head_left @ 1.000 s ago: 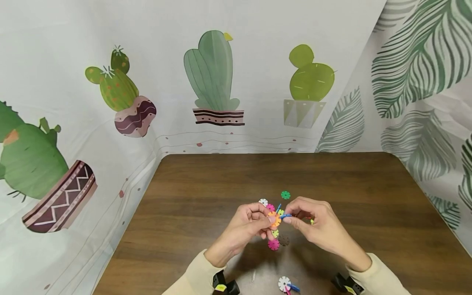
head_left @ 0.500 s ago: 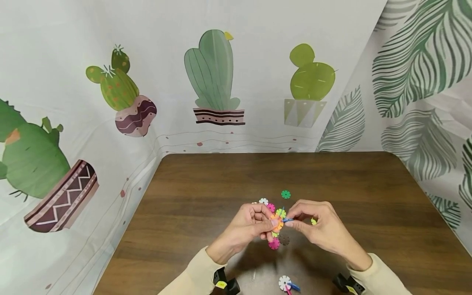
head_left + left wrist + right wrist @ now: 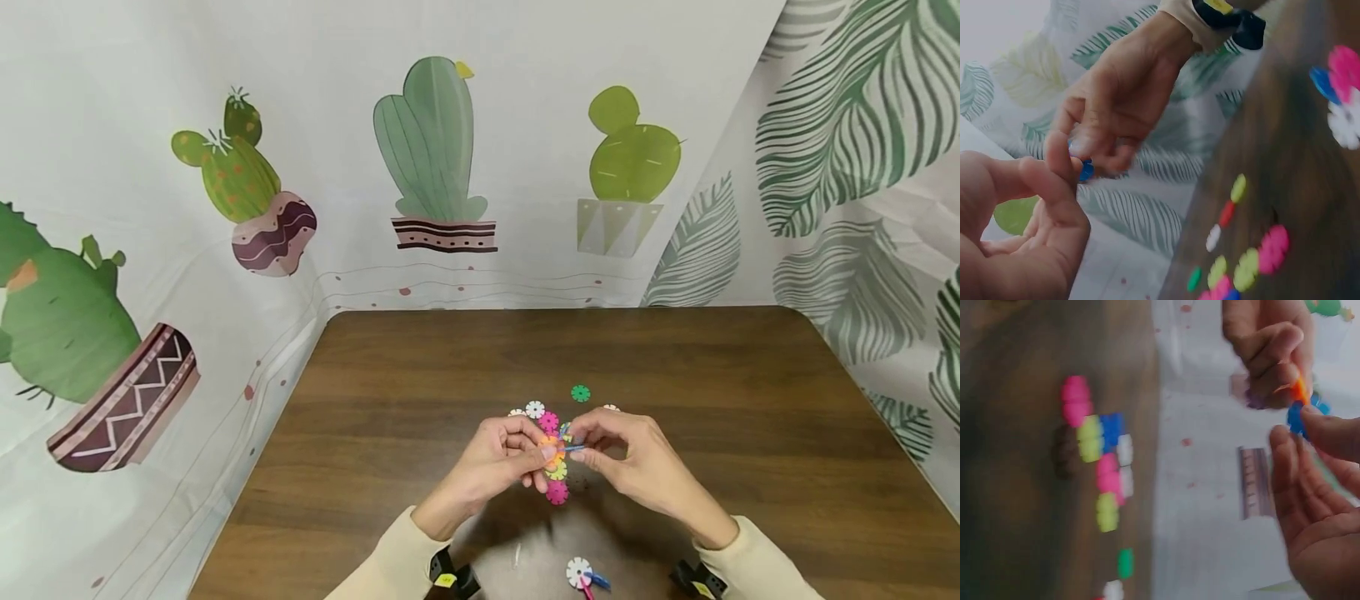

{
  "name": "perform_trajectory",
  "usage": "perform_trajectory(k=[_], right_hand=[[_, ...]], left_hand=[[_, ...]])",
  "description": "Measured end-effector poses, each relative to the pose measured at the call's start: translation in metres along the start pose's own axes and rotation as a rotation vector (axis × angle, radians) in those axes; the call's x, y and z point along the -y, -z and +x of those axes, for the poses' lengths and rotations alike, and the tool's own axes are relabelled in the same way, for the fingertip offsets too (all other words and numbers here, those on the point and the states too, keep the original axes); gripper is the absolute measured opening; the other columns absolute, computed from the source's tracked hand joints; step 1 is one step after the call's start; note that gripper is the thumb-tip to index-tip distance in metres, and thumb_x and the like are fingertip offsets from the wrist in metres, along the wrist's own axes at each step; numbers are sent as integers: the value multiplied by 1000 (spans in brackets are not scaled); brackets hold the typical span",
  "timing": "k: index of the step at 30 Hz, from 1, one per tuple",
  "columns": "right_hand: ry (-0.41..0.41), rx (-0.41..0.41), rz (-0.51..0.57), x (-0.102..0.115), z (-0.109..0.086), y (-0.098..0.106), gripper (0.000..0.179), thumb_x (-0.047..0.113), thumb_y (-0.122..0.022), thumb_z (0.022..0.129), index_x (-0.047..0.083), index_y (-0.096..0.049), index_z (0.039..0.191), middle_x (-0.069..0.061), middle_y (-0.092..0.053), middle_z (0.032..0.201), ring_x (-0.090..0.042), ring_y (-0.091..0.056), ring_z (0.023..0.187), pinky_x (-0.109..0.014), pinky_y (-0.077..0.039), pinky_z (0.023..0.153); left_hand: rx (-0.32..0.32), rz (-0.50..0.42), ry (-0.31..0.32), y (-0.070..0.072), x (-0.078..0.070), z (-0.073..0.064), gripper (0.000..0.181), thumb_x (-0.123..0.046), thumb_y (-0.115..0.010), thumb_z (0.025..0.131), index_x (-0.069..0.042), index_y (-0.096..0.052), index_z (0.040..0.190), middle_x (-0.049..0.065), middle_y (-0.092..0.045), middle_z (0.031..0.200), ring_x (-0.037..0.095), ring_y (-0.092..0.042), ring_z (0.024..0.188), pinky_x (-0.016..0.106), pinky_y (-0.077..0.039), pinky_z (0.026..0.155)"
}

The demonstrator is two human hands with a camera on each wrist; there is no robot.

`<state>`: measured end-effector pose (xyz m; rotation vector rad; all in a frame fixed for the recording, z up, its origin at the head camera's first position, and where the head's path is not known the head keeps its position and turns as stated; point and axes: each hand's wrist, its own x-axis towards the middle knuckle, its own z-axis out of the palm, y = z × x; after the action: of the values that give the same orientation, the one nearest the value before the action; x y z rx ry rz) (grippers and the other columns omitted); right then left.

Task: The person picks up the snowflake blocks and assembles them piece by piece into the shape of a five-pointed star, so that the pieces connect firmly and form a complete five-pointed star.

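Observation:
Above the table, my left hand (image 3: 502, 457) pinches an orange notched plastic disc (image 3: 551, 450) between thumb and fingers. My right hand (image 3: 630, 454) pinches a blue notched disc (image 3: 1295, 420) at the orange disc's right side. The blue disc touches or sits very near the orange one; whether they are slotted together cannot be told. Another blue disc (image 3: 563, 432) sticks out from the orange one, seen edge-on. In the right wrist view, a purple piece (image 3: 1254, 400) peeks out below the left fingers. Fingers hide much of the pieces in the left wrist view.
Loose discs lie beneath and beyond the hands: green (image 3: 581, 393), white (image 3: 535, 409), pink (image 3: 557, 492), yellow (image 3: 557, 471) and dark brown (image 3: 1065, 450). Near the front lies a white disc (image 3: 579, 572) joined with blue and pink ones. A printed cloth (image 3: 525, 167) hangs behind the wooden table (image 3: 420, 367).
The right hand has shifted a little left, still pinching the blue disc against the orange one. The orange piece has turned slightly in the left hand.

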<state>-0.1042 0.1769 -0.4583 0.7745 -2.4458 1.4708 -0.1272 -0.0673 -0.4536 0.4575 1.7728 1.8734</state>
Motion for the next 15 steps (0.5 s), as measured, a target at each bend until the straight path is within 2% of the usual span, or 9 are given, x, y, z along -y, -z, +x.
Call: perform_trajectory(k=[2,4,7,9,13,15], right_hand=[[-77,60,-36,-12,-2,-2,23,0,-82,91,16,-75,107,0,-76,93,-2,-70,78,-23,-61,70],[-144,136,-88,-25,-5,-3,19,2,-79,94,13,-74,109,3,-75,91,-1,-68,74,-22,-58,67],[-205,246,-166,-39,-9,-5,15,5,-77,96,11,-76,109,8,-71,88,2,-61,71,-21,-53,64],[-218,286,-210,-44,-12,-11,14,9,-79,96,11,-77,109,10,-69,86,2,-58,72,-21,-50,65],[-221,317,-279,-48,-17,-23,17,17,-85,93,14,-77,107,10,-67,87,0,-55,78,-21,-47,67],[-218,317,-305,-48,-18,-27,19,19,-87,90,15,-77,105,9,-66,87,-1,-54,77,-21,-45,66]], left_hand=[[7,56,16,4,6,-3,18,-8,-74,100,8,-66,103,8,-75,74,6,-69,57,16,-51,56],[40,114,37,7,13,-5,18,-8,-74,99,9,-67,103,24,-75,79,10,-70,57,17,-53,55],[100,177,83,5,25,-9,13,-4,-75,97,7,-69,100,38,-73,88,10,-68,55,18,-52,53],[129,208,129,0,34,-11,9,-4,-76,96,3,-70,96,29,-76,82,10,-68,53,18,-51,51],[146,231,225,-9,47,-15,10,-3,-80,94,-7,-72,88,7,-76,70,7,-66,50,16,-49,48],[152,247,244,-13,52,-16,12,-3,-80,94,-10,-73,87,4,-75,67,7,-65,49,15,-49,47]])
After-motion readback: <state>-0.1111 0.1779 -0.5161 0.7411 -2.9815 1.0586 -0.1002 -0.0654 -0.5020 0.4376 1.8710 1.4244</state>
